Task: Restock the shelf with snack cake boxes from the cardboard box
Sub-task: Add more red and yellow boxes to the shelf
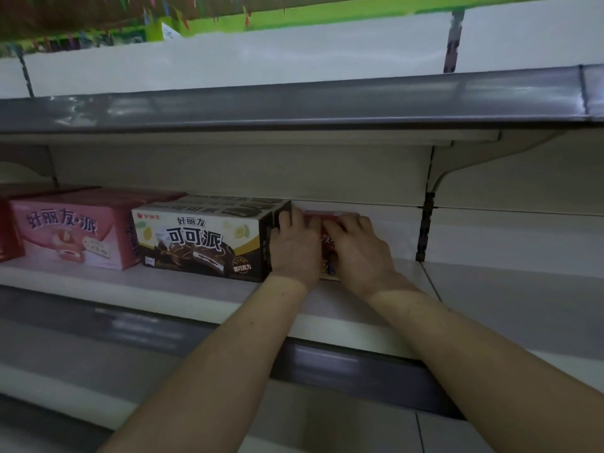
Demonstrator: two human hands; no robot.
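White shelf point(183, 289); both hands point(295, 246) on red box point(328, 243)

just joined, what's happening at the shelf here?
A person is stocking snack cake boxes on a white shelf. Both hands are on a red box standing just right of a brown cocoa pie box. The left hand covers its left side and the right hand its right, fingers curled over the top. A pink box sits further left. The cardboard supply box is not in view.
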